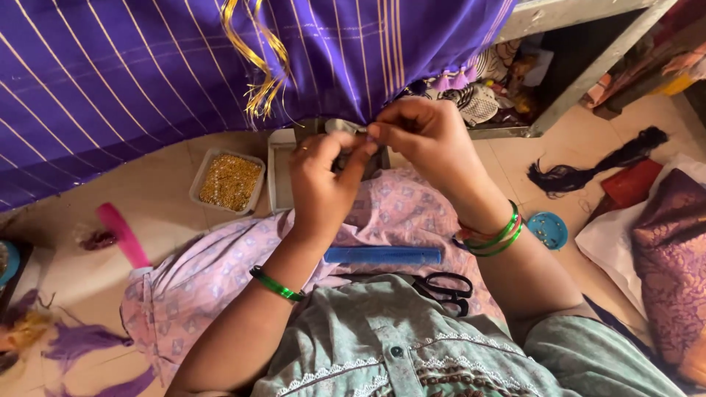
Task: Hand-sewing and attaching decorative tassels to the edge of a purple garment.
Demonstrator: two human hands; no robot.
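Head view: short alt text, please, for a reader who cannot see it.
Both hands, left hand and right hand, pinch the edge of a purple striped cloth together. A blue comb and black scissors lie on the lap; a tray of gold beads sits on the floor.

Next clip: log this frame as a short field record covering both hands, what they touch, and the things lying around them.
Left hand: raised at the lower edge of the purple striped cloth, fingertips pinched against the right hand's.
Right hand: pinching at the same edge; what is pinched is too small to tell.
Lap: blue comb and black scissors on pink printed fabric.
Floor: tray of gold beads, pink comb, small blue dish.
Wrists: green bangles on both.
Gold tassel: hangs down the cloth.
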